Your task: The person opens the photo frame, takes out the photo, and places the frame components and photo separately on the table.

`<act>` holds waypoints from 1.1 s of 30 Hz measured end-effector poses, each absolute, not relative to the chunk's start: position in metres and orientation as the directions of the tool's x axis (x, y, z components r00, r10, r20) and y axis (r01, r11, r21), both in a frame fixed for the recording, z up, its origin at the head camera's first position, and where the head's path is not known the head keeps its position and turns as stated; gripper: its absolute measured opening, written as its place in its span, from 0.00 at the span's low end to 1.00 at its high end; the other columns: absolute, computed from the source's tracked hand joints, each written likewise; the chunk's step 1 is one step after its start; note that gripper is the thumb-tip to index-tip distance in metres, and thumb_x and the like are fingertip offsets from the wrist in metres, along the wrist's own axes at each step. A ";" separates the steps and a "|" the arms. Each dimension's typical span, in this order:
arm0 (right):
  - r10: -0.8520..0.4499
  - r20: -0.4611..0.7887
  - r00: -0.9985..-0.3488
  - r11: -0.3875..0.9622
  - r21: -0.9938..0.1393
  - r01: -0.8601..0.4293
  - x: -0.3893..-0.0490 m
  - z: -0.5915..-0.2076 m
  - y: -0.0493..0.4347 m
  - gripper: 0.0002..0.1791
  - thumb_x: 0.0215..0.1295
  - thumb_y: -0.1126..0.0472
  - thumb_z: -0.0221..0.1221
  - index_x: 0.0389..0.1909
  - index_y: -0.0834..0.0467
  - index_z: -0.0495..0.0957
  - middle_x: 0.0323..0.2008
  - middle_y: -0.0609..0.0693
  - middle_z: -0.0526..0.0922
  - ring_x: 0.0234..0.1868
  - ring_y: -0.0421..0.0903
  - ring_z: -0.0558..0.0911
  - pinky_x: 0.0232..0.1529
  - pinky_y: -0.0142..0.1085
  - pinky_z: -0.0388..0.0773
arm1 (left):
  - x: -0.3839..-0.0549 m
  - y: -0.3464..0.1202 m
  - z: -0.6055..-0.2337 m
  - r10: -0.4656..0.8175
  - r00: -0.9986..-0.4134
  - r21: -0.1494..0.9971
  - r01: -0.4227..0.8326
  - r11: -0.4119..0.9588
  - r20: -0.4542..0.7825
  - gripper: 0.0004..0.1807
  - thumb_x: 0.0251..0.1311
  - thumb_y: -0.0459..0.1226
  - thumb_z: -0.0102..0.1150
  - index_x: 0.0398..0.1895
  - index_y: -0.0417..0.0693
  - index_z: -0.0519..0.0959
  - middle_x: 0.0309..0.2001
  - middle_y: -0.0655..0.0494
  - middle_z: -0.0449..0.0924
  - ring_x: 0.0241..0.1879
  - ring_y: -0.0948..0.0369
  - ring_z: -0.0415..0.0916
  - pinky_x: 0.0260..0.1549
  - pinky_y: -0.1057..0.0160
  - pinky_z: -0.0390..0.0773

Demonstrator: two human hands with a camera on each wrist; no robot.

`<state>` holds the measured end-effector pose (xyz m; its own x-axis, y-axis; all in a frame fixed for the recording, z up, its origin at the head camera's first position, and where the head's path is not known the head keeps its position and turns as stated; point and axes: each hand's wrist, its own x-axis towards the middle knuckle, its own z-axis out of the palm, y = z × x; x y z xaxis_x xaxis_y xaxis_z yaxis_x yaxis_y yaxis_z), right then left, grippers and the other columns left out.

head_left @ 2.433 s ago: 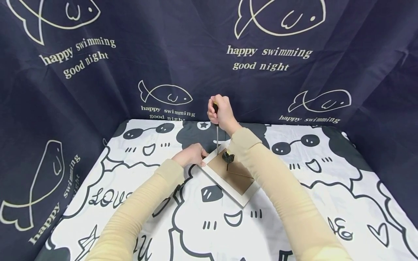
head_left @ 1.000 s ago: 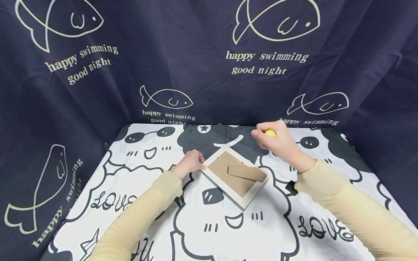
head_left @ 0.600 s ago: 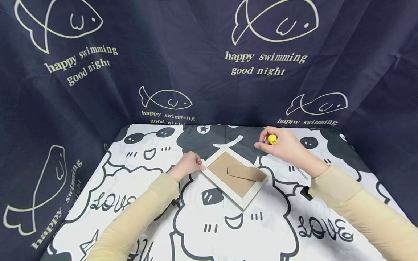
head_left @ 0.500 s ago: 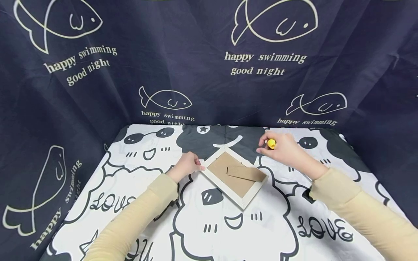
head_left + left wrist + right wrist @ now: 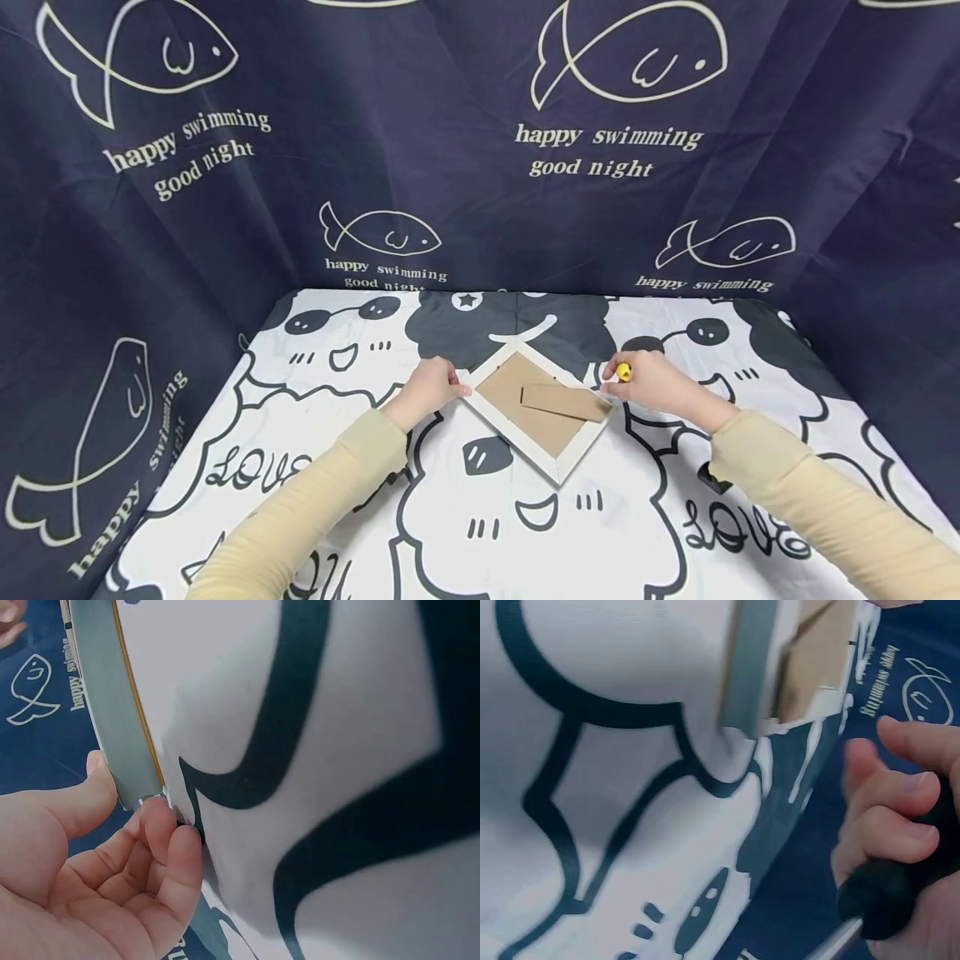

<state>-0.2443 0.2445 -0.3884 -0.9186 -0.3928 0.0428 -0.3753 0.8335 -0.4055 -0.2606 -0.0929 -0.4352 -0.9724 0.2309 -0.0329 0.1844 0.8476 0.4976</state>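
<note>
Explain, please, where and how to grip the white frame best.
Probably pinch the white frame at its nearest corner, coming from the near side: it is bare, while the left hand holds the left corner and the brown flap extends toward the right one.

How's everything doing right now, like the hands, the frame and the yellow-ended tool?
White frame: back facing up.
Brown flap: across the frame's back; unclear if raised.
Screwdriver: held, shaft pointing away from the frame.
Left hand: pinching a frame corner.
Right hand: curled around the screwdriver.
Cloth: spread out.
Curtain: hanging.
</note>
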 end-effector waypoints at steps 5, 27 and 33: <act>-0.392 -0.090 -0.916 0.845 -0.429 -0.319 -0.245 -0.405 0.247 0.09 0.56 0.57 0.64 0.29 0.58 0.77 0.16 0.46 0.77 0.18 0.39 0.71 0.20 0.32 0.66 | -0.259 -0.093 -0.435 0.229 -0.973 0.512 0.184 0.839 -0.026 0.16 0.51 0.43 0.69 0.17 0.44 0.76 0.18 0.58 0.73 0.18 0.63 0.67 0.19 0.69 0.66; -0.260 -0.330 -0.907 0.841 -0.539 -0.045 -0.251 -0.426 0.253 0.11 0.57 0.53 0.63 0.27 0.57 0.77 0.18 0.47 0.82 0.08 0.36 0.64 0.10 0.28 0.63 | -0.263 -0.093 -0.439 0.211 -0.976 0.586 0.138 0.799 -0.057 0.13 0.51 0.40 0.69 0.20 0.43 0.77 0.19 0.57 0.73 0.20 0.64 0.67 0.19 0.71 0.67; -0.213 -0.378 -0.901 0.806 -0.589 0.056 -0.251 -0.429 0.257 0.15 0.56 0.50 0.65 0.29 0.59 0.77 0.19 0.48 0.81 0.08 0.37 0.63 0.10 0.28 0.60 | -0.263 -0.094 -0.442 0.213 -0.976 0.608 0.142 0.781 -0.046 0.14 0.52 0.40 0.69 0.18 0.44 0.75 0.17 0.59 0.70 0.18 0.64 0.65 0.17 0.71 0.64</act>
